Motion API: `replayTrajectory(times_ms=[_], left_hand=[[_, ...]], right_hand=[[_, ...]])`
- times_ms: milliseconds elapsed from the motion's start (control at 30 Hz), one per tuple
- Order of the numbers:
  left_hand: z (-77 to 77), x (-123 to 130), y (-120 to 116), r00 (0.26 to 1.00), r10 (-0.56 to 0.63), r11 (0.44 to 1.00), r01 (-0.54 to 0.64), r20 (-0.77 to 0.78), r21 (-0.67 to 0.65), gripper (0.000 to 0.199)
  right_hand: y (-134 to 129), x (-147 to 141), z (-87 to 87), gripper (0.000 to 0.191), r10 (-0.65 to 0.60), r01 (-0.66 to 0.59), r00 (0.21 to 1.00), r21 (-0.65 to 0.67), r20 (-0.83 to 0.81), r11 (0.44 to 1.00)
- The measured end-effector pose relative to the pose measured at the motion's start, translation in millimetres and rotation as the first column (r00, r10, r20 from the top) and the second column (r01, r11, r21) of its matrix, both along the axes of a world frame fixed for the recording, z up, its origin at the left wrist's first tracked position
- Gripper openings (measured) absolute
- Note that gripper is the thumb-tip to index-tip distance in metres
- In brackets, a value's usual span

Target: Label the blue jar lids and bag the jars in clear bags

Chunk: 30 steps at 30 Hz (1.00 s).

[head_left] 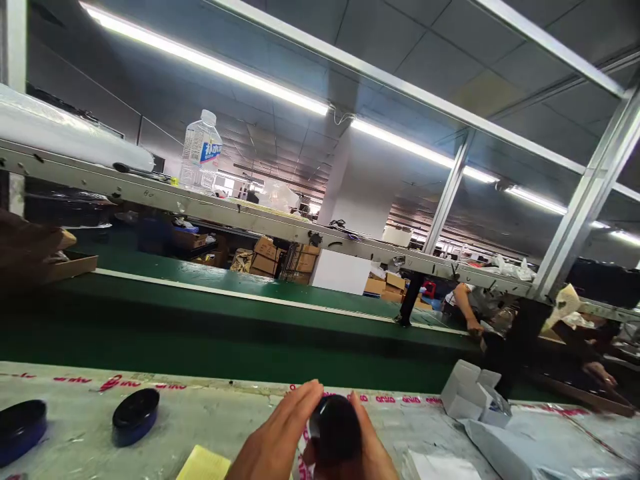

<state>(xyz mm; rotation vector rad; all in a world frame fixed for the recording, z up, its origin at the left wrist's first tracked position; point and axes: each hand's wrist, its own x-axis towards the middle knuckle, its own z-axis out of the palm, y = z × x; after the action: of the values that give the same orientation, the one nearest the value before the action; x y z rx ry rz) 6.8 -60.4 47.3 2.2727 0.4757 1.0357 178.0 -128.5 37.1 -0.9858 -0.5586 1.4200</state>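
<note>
In the head view, a glossy black rounded object (336,427) stands between my two hands near the bottom centre. My left hand (280,437) presses its left side with fingers stretched together. On the right side, my right hand (374,443) closes around it, and most of that hand's fingers are hidden. Two similar oval black objects with dark blue sides, a nearer one (135,417) and another at the left edge (21,430), lie on the covered bench (180,407). Between them and my left hand lies a yellow sheet or pad (204,463).
A green conveyor belt (240,340) runs behind the bench. Above it, a metal shelf (270,223) carries a plastic bottle (201,153). Open white boxes (473,393) and a grey plastic bag (525,443) lie at right. Another person's arm (465,310) reaches in beyond.
</note>
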Motion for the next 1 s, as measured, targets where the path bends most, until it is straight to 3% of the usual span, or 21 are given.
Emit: replayTrajectory(times_ms=[133,333,500,600,700,800,933,1000], left_hand=[[10.1,8,-7,0.997,-0.053,0.976,0.039,-0.058,-0.215,0.070],[24.5,1,-14,0.995,-0.073,0.942,0.047,-0.067,-0.332,0.066],[28.5,-2,-17,0.992,-0.063,0.944,0.023,-0.111,-0.330,0.061],[27.2,0,-19,0.989,-0.052,0.949,0.006,-0.138,-0.314,0.057],[21.6,3,-19,0.984,-0.004,0.960,-0.047,-0.180,-0.275,0.054],[11.5,5,-18,0.980,0.007,0.974,-0.052,-0.200,-0.221,0.059],[-0.2,5,-18,0.989,0.011,0.963,-0.051,-0.150,-0.266,0.071],[-4.0,5,-18,0.991,0.044,0.955,-0.078,-0.124,-0.285,0.067]], right_hand=[[-5,-10,-4.0,0.084,-0.029,0.029,0.969,0.003,0.244,1.000],[-17,-5,-8.5,0.088,-0.005,-0.005,0.939,0.027,0.345,1.000],[-32,4,-4.2,0.068,-0.257,0.267,0.786,0.066,0.562,0.961],[-38,1,3.6,0.074,-0.339,0.309,0.744,0.153,0.576,0.939],[-41,-4,6.3,0.074,-0.323,0.221,0.729,0.239,0.604,0.946],[-43,-7,5.7,0.073,-0.239,0.145,0.646,0.191,0.725,0.971],[-44,-14,10.5,0.065,-0.290,0.210,0.552,0.207,0.782,0.956],[-43,-18,15.0,0.060,-0.287,0.212,0.523,0.203,0.803,0.956]])
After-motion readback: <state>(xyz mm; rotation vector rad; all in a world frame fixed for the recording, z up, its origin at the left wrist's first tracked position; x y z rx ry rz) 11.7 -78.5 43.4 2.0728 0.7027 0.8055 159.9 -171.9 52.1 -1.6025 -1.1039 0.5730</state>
